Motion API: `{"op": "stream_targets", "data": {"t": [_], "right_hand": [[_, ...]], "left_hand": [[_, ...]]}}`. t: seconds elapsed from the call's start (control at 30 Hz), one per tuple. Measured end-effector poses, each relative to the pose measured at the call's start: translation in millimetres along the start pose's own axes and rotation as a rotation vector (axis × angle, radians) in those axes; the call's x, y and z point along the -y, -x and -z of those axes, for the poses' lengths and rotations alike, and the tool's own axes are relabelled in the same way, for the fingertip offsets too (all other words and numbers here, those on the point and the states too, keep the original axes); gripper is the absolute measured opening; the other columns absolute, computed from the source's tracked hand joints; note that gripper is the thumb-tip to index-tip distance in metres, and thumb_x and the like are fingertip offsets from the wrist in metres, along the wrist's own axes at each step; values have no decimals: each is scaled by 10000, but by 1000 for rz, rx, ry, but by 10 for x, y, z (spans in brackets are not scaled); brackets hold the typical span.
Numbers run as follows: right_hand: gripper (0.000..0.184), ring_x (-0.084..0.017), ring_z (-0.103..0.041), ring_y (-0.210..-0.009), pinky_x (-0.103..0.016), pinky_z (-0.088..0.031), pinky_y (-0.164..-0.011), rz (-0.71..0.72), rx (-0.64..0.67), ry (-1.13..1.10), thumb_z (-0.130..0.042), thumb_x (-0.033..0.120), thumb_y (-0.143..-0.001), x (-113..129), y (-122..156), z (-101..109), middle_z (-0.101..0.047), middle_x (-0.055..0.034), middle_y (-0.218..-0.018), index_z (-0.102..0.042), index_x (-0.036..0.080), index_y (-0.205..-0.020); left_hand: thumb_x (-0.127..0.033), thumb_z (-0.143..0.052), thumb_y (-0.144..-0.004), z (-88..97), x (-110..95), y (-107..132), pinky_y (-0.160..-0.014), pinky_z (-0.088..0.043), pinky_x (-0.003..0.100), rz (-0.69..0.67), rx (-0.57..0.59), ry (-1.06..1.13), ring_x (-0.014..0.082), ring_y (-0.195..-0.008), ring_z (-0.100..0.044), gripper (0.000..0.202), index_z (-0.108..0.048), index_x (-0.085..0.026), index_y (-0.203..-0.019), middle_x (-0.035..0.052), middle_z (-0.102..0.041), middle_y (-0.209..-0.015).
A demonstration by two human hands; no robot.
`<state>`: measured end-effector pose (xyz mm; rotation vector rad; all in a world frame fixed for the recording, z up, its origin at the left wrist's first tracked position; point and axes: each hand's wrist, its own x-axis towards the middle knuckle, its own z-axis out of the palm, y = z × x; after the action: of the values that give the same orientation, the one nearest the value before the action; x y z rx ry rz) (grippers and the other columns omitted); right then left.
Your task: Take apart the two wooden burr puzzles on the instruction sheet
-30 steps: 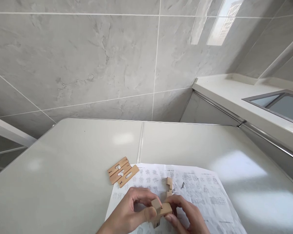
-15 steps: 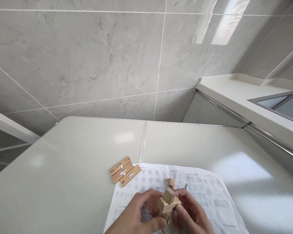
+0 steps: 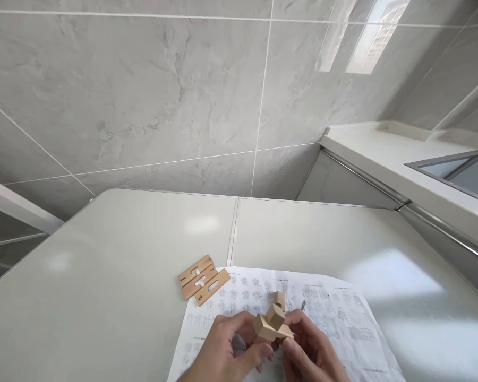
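Between my two hands is a small wooden block puzzle (image 3: 266, 329), made of pale interlocking bars, with one bar end sticking up toward me. My left hand (image 3: 235, 342) pinches its left side with thumb and fingers. On the right side, my right hand (image 3: 308, 345) grips it with the thumb at the near corner. The undersides of the pieces are hidden by my fingers. Just beyond the puzzle a loose wooden block (image 3: 280, 300) rests on a printed paper sheet (image 3: 298, 284). The sheet carries rows of small diagrams and lies under both hands.
Three slotted wooden plates (image 3: 205, 280) marked with numbers lie side by side at the sheet's upper left corner. The white table (image 3: 115, 265) has a seam across it. Behind stands a grey tiled wall (image 3: 143, 95); a white counter (image 3: 374, 148) is at the right.
The wooden puzzle has turned and tilted slightly in my hands, its left bar now angled more toward the left. Both hands keep hold of it.
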<state>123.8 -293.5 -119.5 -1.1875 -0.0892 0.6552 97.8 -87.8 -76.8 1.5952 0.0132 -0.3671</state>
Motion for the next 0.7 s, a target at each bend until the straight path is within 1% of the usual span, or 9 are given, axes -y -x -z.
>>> {"op": "stream_targets", "data": {"t": [0.1,0.17,0.23,0.33,0.4,0.5,0.57,0.6,0.7], "right_hand": [[531,-92,-457,-475,-221,-278,-471,-36,77,-68,-779,730,-888,25,-4,-8,-621,25,-757,-585,257,-1030],[544,-112,-505,-508,-226,-277,-482,-49,108,-96,-798,733,-867,44,-12,-17,-619,20,-772,-574,259,-1013],[540,-132,-555,-545,-228,-296,-493,-52,138,-136,-810,721,-861,54,-21,-19,-628,13,-796,-560,263,-1000],[546,-142,-583,-578,-227,-320,-509,-65,182,-192,-836,705,-844,39,-20,-4,-641,8,-809,-558,262,-1001],[569,-144,-570,-585,-242,-378,-546,-87,183,-215,-859,711,-814,13,-5,14,-630,10,-790,-564,258,-993],[590,-155,-578,-631,-268,-460,-615,-115,176,-242,-902,705,-763,-11,22,43,-607,5,-767,-573,250,-945],[587,-145,-580,-620,-259,-465,-621,-119,194,-256,-922,687,-750,9,24,64,-600,12,-740,-574,243,-912],[578,-141,-580,-601,-250,-449,-602,-116,210,-257,-912,688,-763,32,18,75,-607,13,-722,-580,240,-914],[520,-138,-576,-566,-228,-346,-535,-67,219,-236,-841,679,-851,138,-18,112,-650,-2,-709,-624,224,-982]], "left_hand": [[-729,-745,-910,10,36,16,-617,-499,235,8,104,122,124,-603,-633,572,-639,-169,-950,69,-747,-832],[-752,-749,-894,-9,71,15,-600,-507,227,-4,135,248,141,-639,-674,600,-597,-181,-999,70,-741,-857],[-721,-766,-902,-35,105,4,-602,-524,221,-18,171,355,159,-684,-710,583,-567,-192,-1045,55,-727,-838],[-650,-785,-930,-51,151,-21,-602,-524,203,-32,242,433,153,-690,-717,531,-552,-200,-1091,37,-721,-803],[-621,-778,-951,-39,183,-36,-600,-517,198,-11,293,459,143,-675,-706,496,-559,-200,-1095,43,-728,-816],[-654,-753,-953,-9,226,-52,-581,-507,205,24,355,497,133,-628,-688,513,-581,-183,-1061,65,-739,-846],[-679,-749,-943,0,232,-56,-562,-492,207,22,362,503,134,-611,-684,535,-582,-179,-1038,80,-751,-857],[-679,-748,-944,-1,223,-57,-557,-484,207,14,350,486,135,-610,-683,533,-576,-181,-1030,86,-759,-861],[-669,-709,-980,-24,150,-52,-595,-484,221,-12,225,351,129,-617,-660,503,-547,-194,-1013,88,-775,-853]]}}
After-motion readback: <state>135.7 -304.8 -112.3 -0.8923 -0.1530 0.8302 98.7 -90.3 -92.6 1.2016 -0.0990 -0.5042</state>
